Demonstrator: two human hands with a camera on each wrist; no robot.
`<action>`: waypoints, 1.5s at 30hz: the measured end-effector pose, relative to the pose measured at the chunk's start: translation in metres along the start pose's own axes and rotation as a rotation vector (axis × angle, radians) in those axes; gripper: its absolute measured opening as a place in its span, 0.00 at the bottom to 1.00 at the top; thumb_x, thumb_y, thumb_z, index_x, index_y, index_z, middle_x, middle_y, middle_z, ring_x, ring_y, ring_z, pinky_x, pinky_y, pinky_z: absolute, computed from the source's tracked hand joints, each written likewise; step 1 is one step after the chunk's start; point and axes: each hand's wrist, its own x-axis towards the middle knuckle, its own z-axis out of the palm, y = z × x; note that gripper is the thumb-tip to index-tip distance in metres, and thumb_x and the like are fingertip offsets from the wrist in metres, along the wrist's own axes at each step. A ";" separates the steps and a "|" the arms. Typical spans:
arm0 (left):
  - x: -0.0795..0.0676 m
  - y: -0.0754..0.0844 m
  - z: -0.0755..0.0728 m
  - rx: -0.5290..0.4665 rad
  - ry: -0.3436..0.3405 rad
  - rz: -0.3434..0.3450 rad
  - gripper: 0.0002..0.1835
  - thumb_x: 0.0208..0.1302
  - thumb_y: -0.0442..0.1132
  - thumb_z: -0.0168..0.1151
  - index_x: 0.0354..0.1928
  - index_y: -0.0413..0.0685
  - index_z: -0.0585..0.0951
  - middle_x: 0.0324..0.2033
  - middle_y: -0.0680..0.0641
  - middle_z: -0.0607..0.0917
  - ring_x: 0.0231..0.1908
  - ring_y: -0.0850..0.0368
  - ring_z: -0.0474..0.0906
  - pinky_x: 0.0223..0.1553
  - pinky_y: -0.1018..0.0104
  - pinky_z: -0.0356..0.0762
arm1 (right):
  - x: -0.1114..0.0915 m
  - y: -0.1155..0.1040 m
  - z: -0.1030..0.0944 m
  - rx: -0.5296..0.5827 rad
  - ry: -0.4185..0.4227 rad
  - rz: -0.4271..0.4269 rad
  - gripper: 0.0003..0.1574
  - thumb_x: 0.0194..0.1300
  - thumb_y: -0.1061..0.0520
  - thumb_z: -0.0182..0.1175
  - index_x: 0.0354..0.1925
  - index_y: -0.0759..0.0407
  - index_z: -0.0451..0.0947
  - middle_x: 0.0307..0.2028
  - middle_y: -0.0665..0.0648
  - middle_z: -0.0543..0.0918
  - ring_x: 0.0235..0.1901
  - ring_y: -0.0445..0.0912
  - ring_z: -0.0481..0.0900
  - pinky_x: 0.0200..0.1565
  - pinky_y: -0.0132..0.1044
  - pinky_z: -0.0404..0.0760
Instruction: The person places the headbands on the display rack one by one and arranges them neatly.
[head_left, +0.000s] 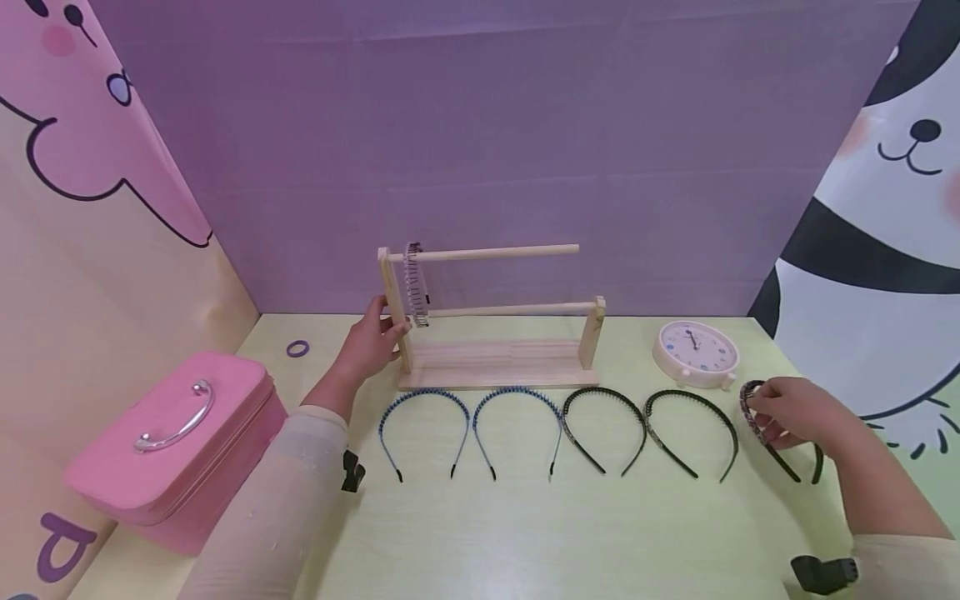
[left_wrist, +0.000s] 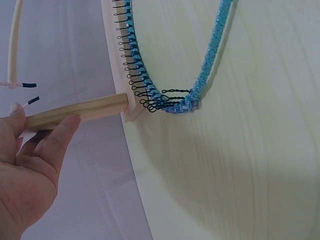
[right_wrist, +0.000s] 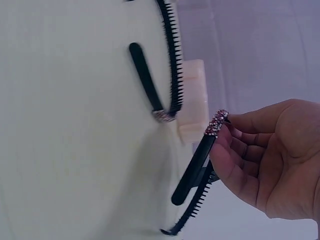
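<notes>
My left hand [head_left: 367,343] grips the left upright of a wooden two-bar rack [head_left: 510,358]; in the left wrist view its thumb and fingers pinch the wooden post [left_wrist: 95,110]. A pale purple toothed headband [head_left: 412,287] hangs at the left end of the rack's upper bar. Over at the right, my right hand [head_left: 798,408] pinches a black toothed headband [right_wrist: 192,170] by its rhinestone-covered part. Two blue headbands [head_left: 423,392] and two black ones [head_left: 603,390] lie in a row in front of the rack.
A pink case [head_left: 172,442] with a silver handle stands at the left. Behind it lies a small purple ring [head_left: 297,348]. A round pink clock [head_left: 696,354] sits at the back right, close to my right hand. A purple backdrop [head_left: 480,150] rises behind the table.
</notes>
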 end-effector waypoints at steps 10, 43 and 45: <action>0.001 0.000 0.000 -0.003 0.001 0.003 0.35 0.73 0.49 0.53 0.75 0.66 0.50 0.74 0.45 0.61 0.70 0.42 0.64 0.59 0.47 0.77 | -0.018 -0.037 -0.005 0.087 0.066 -0.143 0.18 0.77 0.59 0.44 0.48 0.77 0.66 0.32 0.58 0.78 0.32 0.46 0.84 0.36 0.40 0.88; -0.003 0.007 0.001 -0.014 0.006 -0.009 0.35 0.73 0.48 0.53 0.75 0.67 0.49 0.74 0.45 0.61 0.70 0.42 0.64 0.60 0.47 0.76 | -0.020 -0.154 0.024 0.247 0.552 -0.564 0.13 0.75 0.54 0.52 0.50 0.63 0.71 0.35 0.43 0.82 0.35 0.31 0.83 0.35 0.26 0.86; -0.003 0.007 0.001 -0.009 0.006 -0.012 0.35 0.73 0.49 0.53 0.75 0.67 0.49 0.74 0.45 0.60 0.70 0.42 0.64 0.60 0.47 0.76 | -0.018 -0.160 0.028 0.261 0.567 -0.583 0.13 0.75 0.55 0.52 0.50 0.63 0.72 0.36 0.44 0.82 0.36 0.31 0.83 0.36 0.26 0.86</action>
